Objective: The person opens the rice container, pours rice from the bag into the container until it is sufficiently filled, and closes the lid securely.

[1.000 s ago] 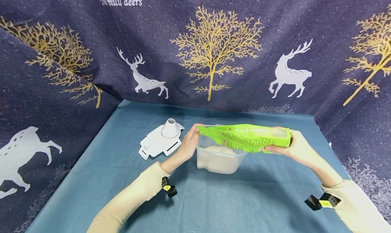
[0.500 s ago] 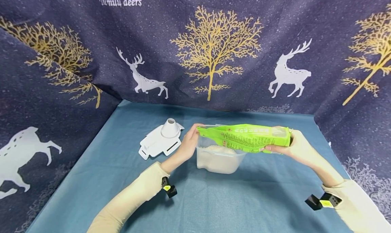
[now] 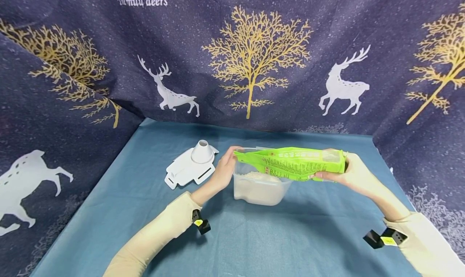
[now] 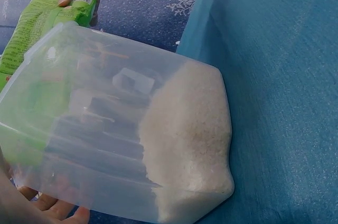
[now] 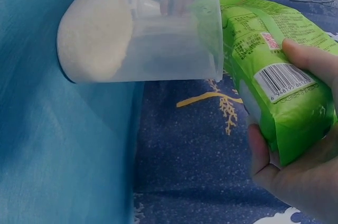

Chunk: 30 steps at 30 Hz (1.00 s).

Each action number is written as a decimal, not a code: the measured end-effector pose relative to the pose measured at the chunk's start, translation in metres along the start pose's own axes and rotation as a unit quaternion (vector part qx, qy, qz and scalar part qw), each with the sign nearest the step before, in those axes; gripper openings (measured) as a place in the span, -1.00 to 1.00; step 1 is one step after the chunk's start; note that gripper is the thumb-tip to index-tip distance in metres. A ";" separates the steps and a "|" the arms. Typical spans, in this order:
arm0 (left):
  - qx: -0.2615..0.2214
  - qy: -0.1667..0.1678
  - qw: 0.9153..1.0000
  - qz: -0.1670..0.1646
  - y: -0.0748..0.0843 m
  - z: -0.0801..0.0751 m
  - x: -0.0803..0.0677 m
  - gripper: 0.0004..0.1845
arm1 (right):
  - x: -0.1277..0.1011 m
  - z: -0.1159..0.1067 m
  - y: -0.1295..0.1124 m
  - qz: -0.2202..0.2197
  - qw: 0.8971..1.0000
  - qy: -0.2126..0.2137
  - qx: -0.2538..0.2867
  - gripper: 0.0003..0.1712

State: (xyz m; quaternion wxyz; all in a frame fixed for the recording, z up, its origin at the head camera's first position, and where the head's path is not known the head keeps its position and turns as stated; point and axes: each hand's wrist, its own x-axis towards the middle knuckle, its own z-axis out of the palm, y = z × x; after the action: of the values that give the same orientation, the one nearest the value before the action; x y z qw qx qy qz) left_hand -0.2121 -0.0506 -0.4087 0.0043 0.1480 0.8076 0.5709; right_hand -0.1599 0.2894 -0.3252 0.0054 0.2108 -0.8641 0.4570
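A clear plastic container (image 3: 259, 193) stands upright on the blue cloth, with white rice (image 4: 185, 134) in its lower part. My left hand (image 3: 226, 168) grips its left side near the rim; in the left wrist view the fingers (image 4: 60, 209) reach round the wall. My right hand (image 3: 354, 172) holds the bottom end of a bright green printed bag (image 3: 294, 163), thumb on one face and fingers beneath. The bag lies almost level over the container, its narrow end inside the rim by my left fingertips. Whether grains are falling from it cannot be seen.
Left of the container lies a white lid-like plastic piece (image 3: 187, 174) with a white cone-shaped part (image 3: 202, 152) standing on it. The blue cloth (image 3: 250, 240) covers the table. A dark patterned curtain (image 3: 283, 67) hangs behind and at the sides.
Both hands, the bag and the container keep nearly the same places. The view has shifted very slightly.
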 end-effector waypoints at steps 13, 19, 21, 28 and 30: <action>-0.005 0.001 1.000 -0.004 -0.001 0.000 0.000 -0.60 | 0.002 0.000 -0.001 -0.007 1.000 -0.004 0.002 -0.47; -0.007 0.002 1.000 -0.006 -0.001 0.000 0.000 -0.59 | 0.002 0.000 0.000 0.005 1.000 -0.003 -0.015 -0.46; -0.008 0.002 1.000 -0.004 -0.001 0.000 0.000 -0.59 | 0.002 -0.001 0.001 0.005 1.000 -0.004 -0.024 -0.46; -0.005 0.001 1.000 -0.006 -0.002 0.000 0.001 -0.59 | 0.003 -0.001 0.000 -0.005 0.999 0.021 -0.048 -0.44; -0.006 0.001 1.000 -0.006 -0.001 0.000 0.001 -0.58 | 0.003 -0.001 -0.001 -0.005 0.999 0.019 -0.043 -0.44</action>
State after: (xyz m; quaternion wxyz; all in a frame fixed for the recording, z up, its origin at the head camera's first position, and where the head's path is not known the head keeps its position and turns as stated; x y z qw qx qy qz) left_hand -0.2130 -0.0507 -0.4098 0.0078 0.1421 0.8051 0.5757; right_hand -0.1626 0.2884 -0.3230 0.0329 0.2065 -0.8814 0.4235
